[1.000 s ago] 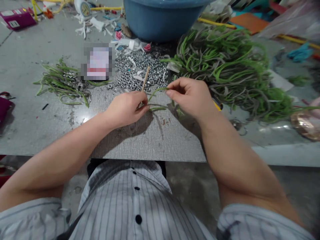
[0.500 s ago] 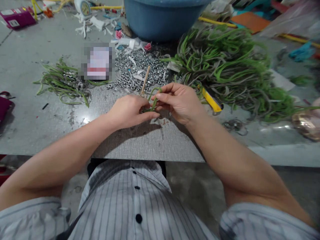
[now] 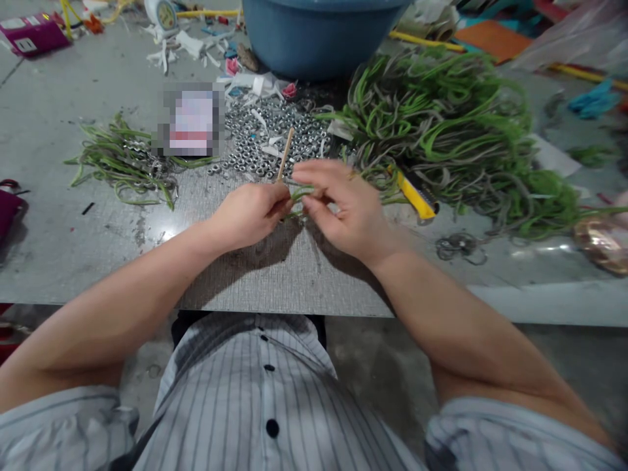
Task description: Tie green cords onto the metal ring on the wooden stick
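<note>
head | green strip | thin, bent, pinched between both hands

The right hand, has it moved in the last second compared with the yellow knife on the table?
Yes. The right hand has shifted left, toward the left hand, uncovering the yellow knife it earlier hid; both hands pinch the green strip.

One head-worn view — looking forward and down, close over the table.
</note>
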The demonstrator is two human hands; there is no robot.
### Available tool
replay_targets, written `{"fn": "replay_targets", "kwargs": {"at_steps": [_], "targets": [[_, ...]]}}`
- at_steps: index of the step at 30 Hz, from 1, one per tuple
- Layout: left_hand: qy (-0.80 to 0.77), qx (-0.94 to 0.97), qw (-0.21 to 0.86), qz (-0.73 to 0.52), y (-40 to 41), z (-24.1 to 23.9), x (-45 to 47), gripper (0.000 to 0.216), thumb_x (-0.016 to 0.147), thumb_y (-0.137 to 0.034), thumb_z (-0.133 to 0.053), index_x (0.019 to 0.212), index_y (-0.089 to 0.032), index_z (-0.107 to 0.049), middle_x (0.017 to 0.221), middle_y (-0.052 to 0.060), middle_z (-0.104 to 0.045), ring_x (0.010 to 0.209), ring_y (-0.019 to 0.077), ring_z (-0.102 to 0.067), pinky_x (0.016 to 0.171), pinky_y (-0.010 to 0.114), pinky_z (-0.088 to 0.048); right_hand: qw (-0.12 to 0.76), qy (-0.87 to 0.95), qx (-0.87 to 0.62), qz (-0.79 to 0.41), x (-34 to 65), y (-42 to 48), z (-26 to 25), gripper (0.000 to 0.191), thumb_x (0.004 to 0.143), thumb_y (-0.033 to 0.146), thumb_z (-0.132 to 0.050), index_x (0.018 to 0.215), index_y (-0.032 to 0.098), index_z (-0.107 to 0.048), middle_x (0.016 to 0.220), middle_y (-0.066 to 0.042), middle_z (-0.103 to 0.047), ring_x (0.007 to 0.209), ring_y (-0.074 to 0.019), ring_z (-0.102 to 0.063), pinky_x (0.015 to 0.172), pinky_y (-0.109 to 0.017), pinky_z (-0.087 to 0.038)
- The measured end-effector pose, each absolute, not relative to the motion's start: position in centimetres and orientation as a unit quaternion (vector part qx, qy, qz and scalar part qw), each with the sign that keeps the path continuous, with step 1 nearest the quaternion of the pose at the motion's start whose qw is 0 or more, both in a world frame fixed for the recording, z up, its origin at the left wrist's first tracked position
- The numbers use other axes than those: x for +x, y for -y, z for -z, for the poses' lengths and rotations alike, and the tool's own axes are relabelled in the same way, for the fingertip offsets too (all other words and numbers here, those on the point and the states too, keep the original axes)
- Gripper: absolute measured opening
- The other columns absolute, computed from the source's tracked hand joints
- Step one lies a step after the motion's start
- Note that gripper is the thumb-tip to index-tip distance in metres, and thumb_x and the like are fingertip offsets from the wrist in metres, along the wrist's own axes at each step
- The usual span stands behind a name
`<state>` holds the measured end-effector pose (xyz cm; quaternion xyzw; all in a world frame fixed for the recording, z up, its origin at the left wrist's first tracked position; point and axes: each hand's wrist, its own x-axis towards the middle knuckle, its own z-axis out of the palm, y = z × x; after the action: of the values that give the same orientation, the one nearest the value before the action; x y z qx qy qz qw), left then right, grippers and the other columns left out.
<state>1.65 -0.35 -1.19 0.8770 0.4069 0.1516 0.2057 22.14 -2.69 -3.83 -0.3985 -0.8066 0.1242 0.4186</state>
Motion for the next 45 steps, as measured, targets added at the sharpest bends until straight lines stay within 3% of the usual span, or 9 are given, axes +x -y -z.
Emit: {"fn": "replay_targets", "kwargs": {"at_steps": [3,8,11,16,23,33,39,45], "targets": [[-0.412,0.877,0.208,-0.138,0.3,1.2,1.6,0.024,0.101,-0.024,-0.045,0.097,-0.017,-0.068,0.082,0.005,-0.069,0.066,0.0155,-0.055,0.062,0.028,-0.036,0.347,0.839,-0.396,-0.135,21.8,2.9,3.4,0.033,0.100,0.028,-0.050,0.125,0.025,-0.072,0.121,-0.007,-0.078,0.109,-0.0240,-0.074,0.093,-0.041,-0.060],[-0.412,0.878,0.196,-0.142,0.2,0.9,1.5,0.027,0.100,-0.024,-0.045,0.085,-0.017,-0.067,0.075,0.003,-0.066,0.060,0.0139,-0.050,0.059,0.028,-0.033,0.321,0.834,-0.424,-0.150,21.7,2.6,3.2,0.024,0.098,0.029,-0.054,0.106,0.022,-0.075,0.103,-0.006,-0.080,0.095,-0.0231,-0.074,0.085,-0.037,-0.057],[-0.418,0.884,0.171,-0.123,0.2,0.3,1.3,0.022,0.096,-0.025,-0.053,0.088,-0.017,-0.072,0.078,0.005,-0.069,0.066,0.0162,-0.057,0.062,0.028,-0.037,0.304,0.841,-0.420,-0.155,21.9,2.5,3.1,0.020,0.097,0.027,-0.054,0.096,0.022,-0.074,0.095,-0.005,-0.078,0.090,-0.0222,-0.071,0.082,-0.035,-0.053],[-0.414,0.901,0.121,-0.038,0.6,-0.3,0.9,0.022,0.090,-0.027,-0.063,0.107,-0.017,-0.074,0.105,0.009,-0.074,0.087,0.0217,-0.067,0.068,0.027,-0.042,0.276,0.865,-0.390,-0.150,22.0,2.2,3.4,0.016,0.096,0.026,-0.057,0.093,0.020,-0.072,0.091,-0.006,-0.076,0.084,-0.0216,-0.068,0.077,-0.035,-0.049],[-0.426,0.896,0.122,0.009,0.4,0.0,0.8,0.024,0.092,-0.026,-0.064,0.114,-0.017,-0.071,0.109,0.008,-0.074,0.097,0.0239,-0.070,0.074,0.027,-0.045,0.233,0.884,-0.386,-0.121,21.6,2.1,4.3,0.018,0.096,0.028,-0.060,0.103,0.018,-0.073,0.097,-0.010,-0.074,0.092,-0.0257,-0.066,0.082,-0.038,-0.049],[-0.412,0.904,0.115,0.001,0.0,0.2,0.6,0.016,0.091,-0.019,-0.060,0.100,-0.015,-0.073,0.096,0.004,-0.075,0.084,0.0149,-0.065,0.072,0.020,-0.044,0.163,0.887,-0.419,-0.101,20.9,2.5,3.9,0.025,0.099,0.024,-0.056,0.111,0.016,-0.077,0.100,-0.013,-0.075,0.094,-0.0279,-0.066,0.079,-0.039,-0.047],[-0.423,0.893,0.154,-0.012,-0.3,0.3,0.6,0.012,0.088,-0.013,-0.064,0.092,-0.017,-0.075,0.089,0.004,-0.074,0.077,0.0167,-0.061,0.068,0.024,-0.041,0.155,0.869,-0.468,-0.042,20.7,3.2,3.9,0.028,0.100,0.032,-0.054,0.101,0.021,-0.080,0.094,-0.010,-0.079,0.088,-0.0262,-0.069,0.063,-0.036,-0.037],[-0.412,0.903,0.120,0.008,-0.3,0.3,0.6,0.015,0.086,-0.021,-0.062,0.088,-0.021,-0.077,0.084,0.003,-0.075,0.067,0.0159,-0.053,0.059,0.026,-0.032,0.192,0.836,-0.506,-0.093,20.6,2.8,3.9,0.027,0.098,0.036,-0.057,0.091,0.021,-0.078,0.087,-0.007,-0.079,0.079,-0.0215,-0.068,0.063,-0.033,-0.037]]}}
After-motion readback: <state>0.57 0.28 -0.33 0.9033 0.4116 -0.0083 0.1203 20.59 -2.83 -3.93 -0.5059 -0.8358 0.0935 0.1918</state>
